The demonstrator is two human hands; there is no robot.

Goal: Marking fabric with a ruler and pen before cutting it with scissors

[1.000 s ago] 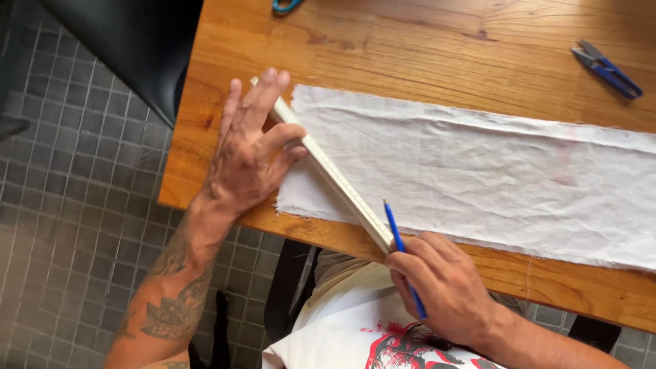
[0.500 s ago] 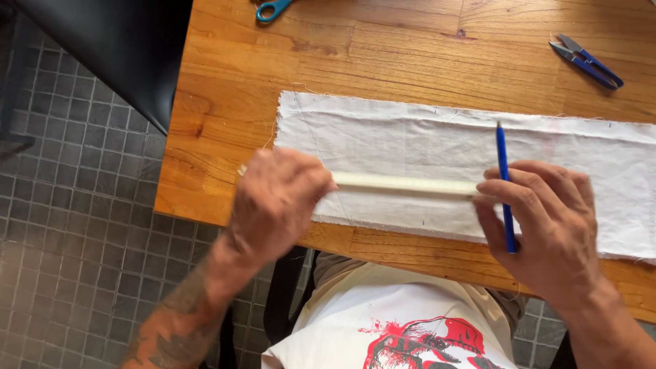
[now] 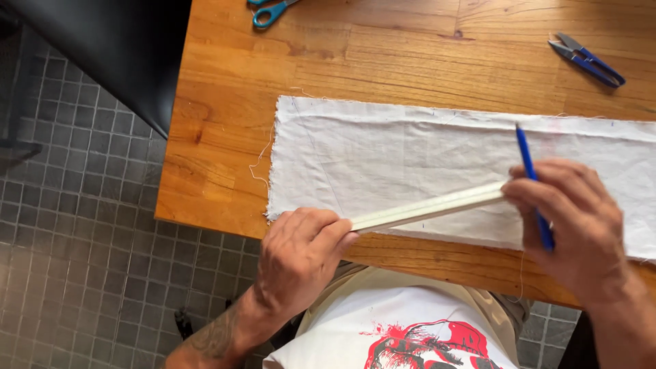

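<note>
Ruler [image 3: 430,205] over white cloth [image 3: 410,150], left hand [image 3: 301,256] gripping one end, right hand [image 3: 574,219] clasping blue pen [image 3: 529,174]

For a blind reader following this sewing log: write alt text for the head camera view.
Two bare hands hold a pale ruler along the near edge of a white cloth on a wooden table: the left hand grips one end, the right hand steadies the other and holds a blue pen. Teal-handled scissors and blue thread snips lie at the far edge.
</note>
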